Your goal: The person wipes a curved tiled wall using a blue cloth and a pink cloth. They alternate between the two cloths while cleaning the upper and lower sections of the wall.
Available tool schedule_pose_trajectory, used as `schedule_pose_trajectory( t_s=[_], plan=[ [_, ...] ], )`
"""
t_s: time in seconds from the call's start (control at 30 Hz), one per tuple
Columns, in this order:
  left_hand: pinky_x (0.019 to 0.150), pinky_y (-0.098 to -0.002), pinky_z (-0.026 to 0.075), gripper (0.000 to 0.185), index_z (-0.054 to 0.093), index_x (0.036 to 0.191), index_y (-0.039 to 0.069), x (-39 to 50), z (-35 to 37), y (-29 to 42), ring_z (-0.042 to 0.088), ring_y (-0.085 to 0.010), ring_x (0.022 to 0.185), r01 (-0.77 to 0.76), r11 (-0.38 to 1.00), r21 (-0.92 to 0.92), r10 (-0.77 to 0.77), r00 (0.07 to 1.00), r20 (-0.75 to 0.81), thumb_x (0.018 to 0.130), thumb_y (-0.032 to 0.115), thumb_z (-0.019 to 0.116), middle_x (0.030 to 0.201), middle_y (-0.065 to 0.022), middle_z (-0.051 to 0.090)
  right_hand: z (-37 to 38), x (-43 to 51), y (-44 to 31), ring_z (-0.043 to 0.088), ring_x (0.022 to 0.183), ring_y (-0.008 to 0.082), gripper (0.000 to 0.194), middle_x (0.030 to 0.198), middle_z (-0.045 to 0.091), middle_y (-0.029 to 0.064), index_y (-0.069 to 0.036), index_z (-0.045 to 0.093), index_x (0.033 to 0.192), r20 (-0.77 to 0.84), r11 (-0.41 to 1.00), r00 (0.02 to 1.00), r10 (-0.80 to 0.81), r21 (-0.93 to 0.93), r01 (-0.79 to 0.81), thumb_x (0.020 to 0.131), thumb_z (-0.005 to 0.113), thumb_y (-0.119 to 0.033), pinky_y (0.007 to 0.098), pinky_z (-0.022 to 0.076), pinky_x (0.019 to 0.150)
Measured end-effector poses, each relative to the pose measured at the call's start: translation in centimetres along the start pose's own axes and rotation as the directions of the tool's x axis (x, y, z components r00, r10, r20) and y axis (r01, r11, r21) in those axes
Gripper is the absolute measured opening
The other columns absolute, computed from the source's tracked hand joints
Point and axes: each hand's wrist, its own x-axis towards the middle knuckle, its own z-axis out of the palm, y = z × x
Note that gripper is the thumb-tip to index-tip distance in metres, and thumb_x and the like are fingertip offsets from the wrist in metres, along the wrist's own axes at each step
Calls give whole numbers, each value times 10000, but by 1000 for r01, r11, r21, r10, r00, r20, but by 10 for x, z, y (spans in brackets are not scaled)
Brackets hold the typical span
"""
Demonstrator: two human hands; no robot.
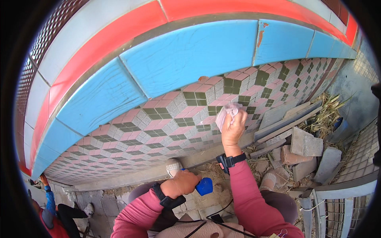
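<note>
My right hand (233,128) grips a crumpled pinkish cloth (223,116) and holds it at the wall of pink, grey and green mosaic tiles (184,122). Whether the cloth presses on the tiles cannot be told. Lower and to the left, my left hand (182,184) is closed around a blue object, whose blue end (204,186) sticks out on the right; the fingers hide the rest of it. Above the mosaic runs a curved ledge of glossy blue tiles (190,50), chipped in places, with a red tile band (113,38) beyond it.
Broken stone slabs and bricks (305,145) lie at the right, beside long boards (288,122) and dry plant stalks (324,116). A metal mesh frame (342,190) stands at the lower right. Another person (53,211) is at the lower left, one hand near the ledge. A black cord hangs before me.
</note>
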Motion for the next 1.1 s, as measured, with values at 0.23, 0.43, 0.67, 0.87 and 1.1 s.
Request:
schedule_pose_trajectory(
  t_s=[0.23,0.43,0.67,0.87,1.1],
  plan=[
    [678,-455,511,199,610,958,99,-9,13,2,630,-346,815,-83,997,1,83,992,-96,764,127,573,817,-122,653,17,81,-86,579,761,303,195,933,518,127,-54,566,975,-268,934,945,-187,249,256,809,668,-58,379,479,632],
    [697,-453,508,210,623,968,105,-14,5,-1,625,-346,842,-52,998,-22,50,995,-84,763,127,584,845,-126,660,32,22,-27,611,815,360,263,1010,543,138,-76,559,1055,-252,938,917,-309,79,338,819,665,-123,419,513,664],
    [729,-439,504,209,636,969,102,-25,-1,13,630,-351,872,-78,997,-22,76,994,-75,771,114,572,878,-139,671,7,-16,-26,615,816,349,262,1013,541,119,-83,560,1061,-53,984,992,-116,129,122,825,659,-136,405,512,661],
    [727,-437,505,220,651,997,123,-35,-4,12,631,-336,924,-89,996,-22,87,994,-72,793,131,569,924,-124,683,35,24,-100,604,869,318,320,1030,540,124,-104,585,1090,-54,883,894,-445,141,448,786,685,-103,391,516,704],
    [726,-434,501,210,645,973,122,-43,-3,-1,640,-334,857,-85,994,-63,78,992,-104,776,121,569,880,-128,678,25,-43,-32,607,904,339,279,1023,537,141,-78,568,1066,43,886,885,-463,35,462,802,659,-75,430,502,728]
  ],
)
